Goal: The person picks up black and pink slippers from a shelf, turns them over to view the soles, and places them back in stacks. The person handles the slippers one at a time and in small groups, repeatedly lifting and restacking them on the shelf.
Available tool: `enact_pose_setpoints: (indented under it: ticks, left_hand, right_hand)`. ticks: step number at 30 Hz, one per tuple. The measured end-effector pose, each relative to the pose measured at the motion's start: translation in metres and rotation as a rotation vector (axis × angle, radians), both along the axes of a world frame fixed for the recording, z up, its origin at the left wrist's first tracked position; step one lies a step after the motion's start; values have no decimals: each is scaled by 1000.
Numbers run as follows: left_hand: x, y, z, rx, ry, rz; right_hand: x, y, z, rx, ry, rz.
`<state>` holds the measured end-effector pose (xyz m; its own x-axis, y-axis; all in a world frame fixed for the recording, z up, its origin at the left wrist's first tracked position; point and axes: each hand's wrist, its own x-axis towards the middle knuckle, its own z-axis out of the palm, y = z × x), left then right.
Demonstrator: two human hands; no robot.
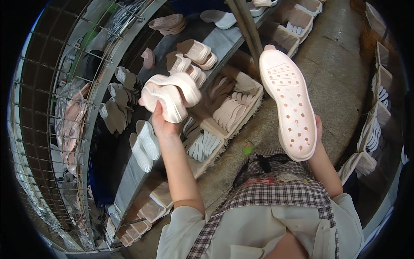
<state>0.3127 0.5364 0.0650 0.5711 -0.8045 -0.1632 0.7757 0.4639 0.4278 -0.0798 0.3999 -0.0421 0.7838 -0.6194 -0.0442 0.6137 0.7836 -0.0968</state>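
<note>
A pair of pale pink shoe soles [166, 100], seen from the side and bent over each other, is gripped in my left hand [165, 125], its thumb pressed on them. They are held above a grey shelf. On the right, my right hand [318, 129] grips one long pale pink shoe sole [288, 101] from behind. This sole stands nearly upright, its face with rows of small holes turned toward me, a small tab at its top end. Most of the right hand's fingers are hidden behind the sole.
Stacked pink and beige soles [196, 51] and white soles [145, 144] lie on the grey shelf [129, 183]. Below it, fabric-lined bins [249, 82] hold more soles. A wire mesh rack [47, 108] is at left; further bins [366, 142] line the right side.
</note>
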Motion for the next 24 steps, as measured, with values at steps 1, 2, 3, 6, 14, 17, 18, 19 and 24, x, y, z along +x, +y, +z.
enact_pose_setpoints:
  ticks: [1, 2, 3, 6, 14, 17, 18, 19, 24]
  left_hand:
    - [25, 8, -5, 191, -35, 159]
    - [49, 15, -13, 273, -94, 211]
    - [73, 21, -22, 389, -157, 264]
    - [136, 34, -51, 615, -285, 356]
    - [168, 52, -71, 715, -263, 408]
    - [119, 63, -43, 470, -309, 379]
    - [94, 66, -34, 453, -335, 377]
    - [65, 67, -28, 199, -305, 228]
    - [-77, 20, -25, 98, -303, -118]
  right_hand:
    - [0, 0, -1, 0, -29, -6]
    - [2, 0, -1, 4, -28, -18]
    - [3, -1, -2, 19, -45, -15]
    - [9, -1, -2, 46, 6, -44]
    - [22, -3, -4, 13, 68, -42]
    - [25, -6, -6, -3, 86, -14]
    - [27, -7, -6, -12, 96, 6]
    - [29, -8, -5, -23, 107, 29]
    - [48, -12, 11, -154, 126, 119]
